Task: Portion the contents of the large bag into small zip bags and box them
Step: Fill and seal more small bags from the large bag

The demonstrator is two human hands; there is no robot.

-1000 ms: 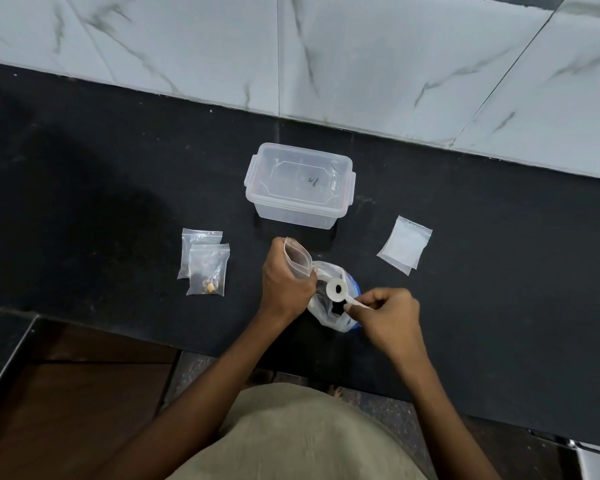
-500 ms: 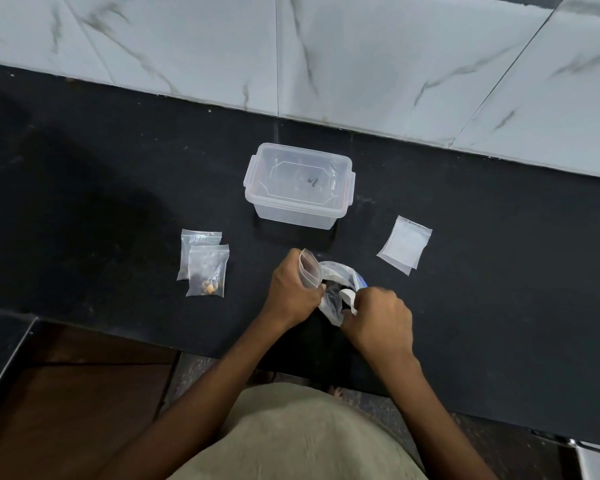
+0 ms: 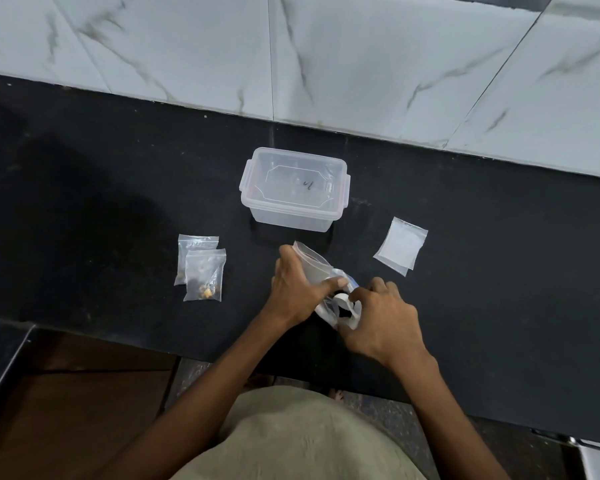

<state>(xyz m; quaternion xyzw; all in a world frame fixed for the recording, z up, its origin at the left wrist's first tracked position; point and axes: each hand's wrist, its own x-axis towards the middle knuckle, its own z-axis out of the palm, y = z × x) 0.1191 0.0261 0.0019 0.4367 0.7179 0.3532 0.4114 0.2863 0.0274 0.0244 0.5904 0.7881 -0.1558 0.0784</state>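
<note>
Head view gives us a black counter (image 3: 84, 209) running under a pale marbled wall (image 3: 361, 57), and we look straight down on both hands working close together near the counter's front edge. Our left hand (image 3: 297, 289) is closed around a small zip bag (image 3: 314, 263), gripping it with the open mouth tilted up and away toward the box, thumb stretched across the bag's lower part. Just beside it, our right hand (image 3: 383, 318) curls downward over the large bag (image 3: 340, 306), a crumpled clear bag with a touch of blue at its far side; the fingers are bent in and pinch something white at the bag's mouth, though we cannot tell exactly what it is or how much of it they hold. The two bags touch where the hands meet. Behind the hands stands a clear plastic box (image 3: 293, 195) with its lid on and side clips, well apart from the wall. To the left lie two filled zip bags (image 3: 201, 268), overlapping, with small yellowish pieces at the bottom of the nearer one. To the right, near the box, rests a flat stack of empty zip bags (image 3: 400, 245).
</note>
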